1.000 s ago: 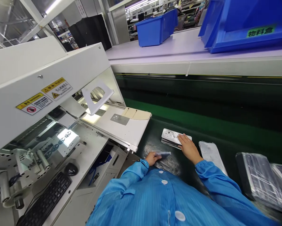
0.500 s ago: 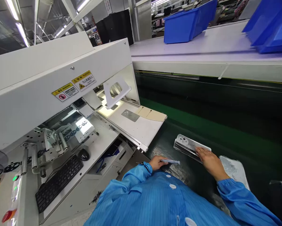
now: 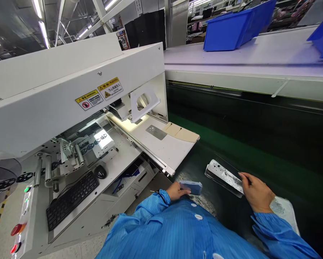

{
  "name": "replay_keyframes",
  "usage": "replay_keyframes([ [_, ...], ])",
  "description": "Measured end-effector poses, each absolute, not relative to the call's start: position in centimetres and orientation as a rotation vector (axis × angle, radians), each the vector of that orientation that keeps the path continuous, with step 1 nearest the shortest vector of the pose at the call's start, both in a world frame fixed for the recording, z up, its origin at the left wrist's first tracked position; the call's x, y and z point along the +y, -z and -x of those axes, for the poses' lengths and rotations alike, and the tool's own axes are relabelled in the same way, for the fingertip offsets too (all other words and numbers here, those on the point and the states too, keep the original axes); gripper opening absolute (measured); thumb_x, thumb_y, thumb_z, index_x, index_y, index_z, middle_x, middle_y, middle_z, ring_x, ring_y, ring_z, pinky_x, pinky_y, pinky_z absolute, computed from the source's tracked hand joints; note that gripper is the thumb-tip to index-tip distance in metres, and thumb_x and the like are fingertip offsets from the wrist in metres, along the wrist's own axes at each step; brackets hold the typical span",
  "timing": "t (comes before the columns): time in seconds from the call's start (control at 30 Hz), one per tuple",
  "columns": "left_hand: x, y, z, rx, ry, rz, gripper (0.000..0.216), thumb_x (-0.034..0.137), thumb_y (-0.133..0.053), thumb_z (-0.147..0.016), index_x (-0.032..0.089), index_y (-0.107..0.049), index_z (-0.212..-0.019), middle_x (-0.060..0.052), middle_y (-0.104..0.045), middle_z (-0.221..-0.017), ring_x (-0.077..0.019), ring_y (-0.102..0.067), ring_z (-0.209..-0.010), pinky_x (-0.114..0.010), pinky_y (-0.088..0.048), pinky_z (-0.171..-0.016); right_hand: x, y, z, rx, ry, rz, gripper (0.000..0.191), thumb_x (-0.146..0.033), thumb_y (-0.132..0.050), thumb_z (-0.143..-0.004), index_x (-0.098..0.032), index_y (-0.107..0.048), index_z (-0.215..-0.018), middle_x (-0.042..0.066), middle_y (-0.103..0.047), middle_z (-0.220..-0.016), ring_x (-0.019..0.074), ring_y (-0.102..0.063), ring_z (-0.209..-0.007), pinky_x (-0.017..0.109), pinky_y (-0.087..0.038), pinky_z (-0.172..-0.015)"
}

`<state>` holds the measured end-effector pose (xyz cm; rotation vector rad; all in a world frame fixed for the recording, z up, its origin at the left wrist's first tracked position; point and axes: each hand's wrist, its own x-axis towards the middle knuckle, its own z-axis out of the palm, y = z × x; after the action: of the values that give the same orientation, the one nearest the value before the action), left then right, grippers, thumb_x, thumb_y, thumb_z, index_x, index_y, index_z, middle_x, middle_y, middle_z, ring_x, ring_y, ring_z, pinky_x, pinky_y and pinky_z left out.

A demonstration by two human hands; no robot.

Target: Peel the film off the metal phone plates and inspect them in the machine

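Observation:
My left hand (image 3: 175, 191) is closed around a pale-blue flat rectangular piece (image 3: 192, 187), fingers behind it and thumb on its near side; its exact kind is unclear. At the right, the fingers of my right hand (image 3: 257, 192) pinch a thin phone-back-shaped plate (image 3: 227, 164), seen almost edge-on as a dark line. Just below it lies a stack of plates (image 3: 222, 174) with small round holes at the far end and a whitish, shiny top. A whitish flat sheet or bag (image 3: 285, 210) lies beside my right wrist.
To the left stands a white machine (image 3: 118, 86) with a lit feed table (image 3: 164, 151), where a grey holed plate (image 3: 156, 132) lies. A keyboard (image 3: 72, 199) and mouse (image 3: 100, 172) sit on its ledge. Blue bins (image 3: 226, 32) stand on a shelf above the dark green belt (image 3: 272, 154).
My right hand went from resting on the stack to pinching a thin plate lifted off it. The pale-blue piece in my left hand turned to show its broad face. The view shifted left.

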<state>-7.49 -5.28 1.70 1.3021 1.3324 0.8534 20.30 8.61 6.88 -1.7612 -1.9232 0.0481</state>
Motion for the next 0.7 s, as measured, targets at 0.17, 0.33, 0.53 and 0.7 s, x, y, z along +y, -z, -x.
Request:
replay_keyframes([
  [0.17,-6.8,-3.3,8.4,1.315,-0.945,-1.271,0.042,0.054,-0.064,-0.074,0.013,-0.073,-0.081,-0.010,-0.073,-0.094,-0.0241,-0.065,-0.093,-0.038,-0.047,-0.091,8.3,-7.0,-19.4,-1.839,-0.168,1.707,0.038,-0.045,-0.044,-0.085,-0.017,-0.070,-0.089,0.012,-0.072,-0.088,0.0276,-0.064,-0.082,0.031,-0.042,-0.060],
  [0.33,-8.2,-5.7,9.5,1.337,-1.080,-1.188,0.054,0.063,-0.064,-0.070,0.012,-0.071,-0.087,-0.012,-0.071,-0.097,-0.0246,-0.063,-0.094,-0.040,-0.047,-0.093,8.0,-8.3,-17.0,-1.820,-0.351,1.682,0.041,-0.048,-0.043,-0.084,-0.019,-0.069,-0.097,0.010,-0.072,-0.084,0.0253,-0.064,-0.073,0.033,-0.044,-0.064],
  [0.53,-10.7,-7.7,10.2,1.261,-1.445,-0.668,0.058,0.056,-0.078,-0.057,0.009,-0.071,-0.092,-0.013,-0.072,-0.092,-0.0266,-0.066,-0.087,-0.044,-0.050,-0.088,7.9,-9.4,-13.7,-1.866,-0.415,1.595,0.047,-0.045,-0.037,-0.086,-0.015,-0.068,-0.106,0.013,-0.072,-0.096,0.0267,-0.064,-0.083,0.033,-0.046,-0.070],
  [0.7,-12.6,-7.8,10.1,1.246,-1.543,-0.558,0.050,0.049,-0.080,-0.059,0.011,-0.073,-0.092,-0.011,-0.073,-0.090,-0.0258,-0.067,-0.084,-0.040,-0.052,-0.084,8.5,-9.9,-11.9,-1.866,-0.405,1.595,0.044,-0.045,-0.040,-0.087,-0.016,-0.069,-0.104,0.012,-0.072,-0.094,0.0264,-0.064,-0.084,0.033,-0.045,-0.074],
])
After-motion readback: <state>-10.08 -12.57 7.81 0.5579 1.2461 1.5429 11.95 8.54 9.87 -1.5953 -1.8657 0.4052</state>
